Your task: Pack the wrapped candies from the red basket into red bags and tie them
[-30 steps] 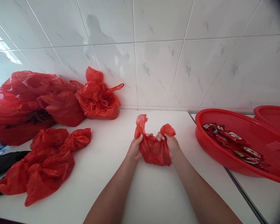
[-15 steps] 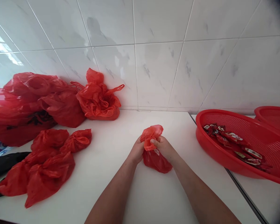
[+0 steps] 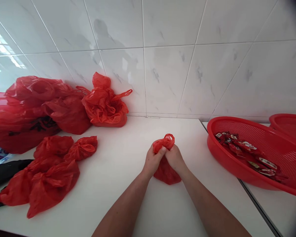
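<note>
A small red plastic bag (image 3: pixel 167 172) is between my two hands, over the middle of the white table. My left hand (image 3: pixel 153 160) is closed on its gathered neck from the left, thumb on top. From the right, my right hand (image 3: pixel 175 159) grips the same neck, and the two hands meet there. A thin loop of the bag's top sticks up above my fingers. The full lower part hangs below my hands; what it contains is hidden by the red plastic.
At the right stands a red plastic basket (image 3: pixel 239 177) holding several red-wrapped packets (image 3: pixel 246 144), with a second red basket (image 3: pixel 288 126) behind. Several knotted red bags (image 3: pixel 54 177) lie at the left near a black bag (image 3: pixel 7 172). Larger red bags (image 3: pixel 106 105) lean by the tiled wall (image 3: pixel 167 72).
My left thumb has come over the bag's neck and my hands have drawn together. The bag's top, puffed out before, is now bunched with a loop showing.
</note>
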`<state>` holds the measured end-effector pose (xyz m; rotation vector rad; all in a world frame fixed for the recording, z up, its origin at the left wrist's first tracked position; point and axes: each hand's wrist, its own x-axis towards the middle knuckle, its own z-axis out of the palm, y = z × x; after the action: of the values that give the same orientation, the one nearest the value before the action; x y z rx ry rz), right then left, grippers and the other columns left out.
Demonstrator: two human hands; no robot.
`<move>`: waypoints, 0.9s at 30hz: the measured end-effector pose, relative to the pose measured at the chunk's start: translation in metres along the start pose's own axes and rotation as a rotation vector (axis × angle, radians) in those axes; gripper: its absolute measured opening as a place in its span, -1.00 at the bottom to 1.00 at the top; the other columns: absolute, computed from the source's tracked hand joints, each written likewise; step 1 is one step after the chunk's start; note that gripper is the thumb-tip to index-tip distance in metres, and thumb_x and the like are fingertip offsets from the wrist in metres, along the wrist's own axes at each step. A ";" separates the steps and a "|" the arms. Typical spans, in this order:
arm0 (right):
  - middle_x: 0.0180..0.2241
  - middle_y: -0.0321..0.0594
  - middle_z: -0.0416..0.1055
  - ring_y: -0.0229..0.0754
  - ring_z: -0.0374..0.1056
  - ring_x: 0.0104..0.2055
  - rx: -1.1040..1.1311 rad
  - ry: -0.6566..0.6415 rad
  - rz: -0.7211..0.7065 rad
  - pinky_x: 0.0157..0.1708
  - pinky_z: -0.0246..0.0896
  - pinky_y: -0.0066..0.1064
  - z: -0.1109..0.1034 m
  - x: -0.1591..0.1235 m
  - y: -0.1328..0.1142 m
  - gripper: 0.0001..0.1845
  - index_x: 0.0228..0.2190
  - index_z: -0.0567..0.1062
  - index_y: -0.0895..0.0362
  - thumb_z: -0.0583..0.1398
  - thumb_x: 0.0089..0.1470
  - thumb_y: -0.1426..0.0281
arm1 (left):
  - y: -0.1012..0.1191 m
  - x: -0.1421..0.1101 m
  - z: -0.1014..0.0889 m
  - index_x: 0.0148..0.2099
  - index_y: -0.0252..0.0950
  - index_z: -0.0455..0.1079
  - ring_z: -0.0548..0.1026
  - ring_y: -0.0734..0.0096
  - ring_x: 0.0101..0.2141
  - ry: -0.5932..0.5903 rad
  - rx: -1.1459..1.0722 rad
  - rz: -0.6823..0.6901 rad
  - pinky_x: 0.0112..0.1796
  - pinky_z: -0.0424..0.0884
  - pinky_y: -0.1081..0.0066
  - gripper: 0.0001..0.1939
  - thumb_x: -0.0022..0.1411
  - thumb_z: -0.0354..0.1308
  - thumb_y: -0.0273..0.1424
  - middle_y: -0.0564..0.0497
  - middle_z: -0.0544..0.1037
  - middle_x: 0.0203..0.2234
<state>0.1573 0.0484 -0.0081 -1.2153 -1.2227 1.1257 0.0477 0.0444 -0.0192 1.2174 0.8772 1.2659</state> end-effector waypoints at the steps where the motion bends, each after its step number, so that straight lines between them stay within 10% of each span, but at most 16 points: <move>1: -0.49 -0.29 0.42 -0.20 0.30 -0.43 -0.014 -0.027 -0.025 -0.42 0.19 -0.37 0.000 0.000 0.000 -0.86 -0.48 0.46 0.07 0.16 -0.03 0.27 | 0.000 0.001 0.000 -0.11 -0.26 0.38 0.45 0.22 -0.17 -0.003 -0.021 -0.016 -0.17 0.35 0.32 -0.67 0.17 0.11 -0.16 -0.08 0.51 -0.21; 8: -0.56 -0.31 0.34 -0.26 0.25 -0.46 0.253 -0.308 -0.013 -0.34 0.19 -0.38 -0.008 -0.003 -0.004 -0.74 -0.56 0.41 0.11 0.13 0.03 0.22 | -0.004 0.008 -0.010 -0.56 -0.30 0.30 0.31 0.49 -0.59 -0.028 -0.180 -0.164 -0.44 0.26 0.43 -0.57 0.19 0.03 -0.09 0.06 0.37 -0.66; 15: -0.41 -0.28 0.42 -0.23 0.33 -0.36 0.153 -0.372 0.075 -0.31 0.23 -0.36 -0.015 -0.003 -0.006 -0.78 -0.38 0.47 0.11 0.19 -0.05 0.23 | -0.005 0.013 -0.017 -0.14 -0.25 0.38 0.45 0.44 -0.42 0.046 -0.371 -0.252 -0.37 0.34 0.45 -0.68 0.04 0.20 -0.26 0.05 0.48 -0.45; 27: -0.42 -0.30 0.45 -0.21 0.33 -0.43 -0.150 -0.044 -0.017 -0.47 0.19 -0.40 -0.010 0.004 0.013 -0.82 -0.34 0.44 0.05 0.10 -0.07 0.37 | 0.002 0.006 -0.011 -0.22 -0.28 0.44 0.44 0.38 -0.38 -0.011 -0.205 -0.079 -0.28 0.35 0.40 -0.78 0.15 0.13 -0.26 0.07 0.40 -0.58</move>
<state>0.1675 0.0529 -0.0205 -1.2956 -1.3686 1.0686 0.0376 0.0517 -0.0189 1.0179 0.7601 1.2513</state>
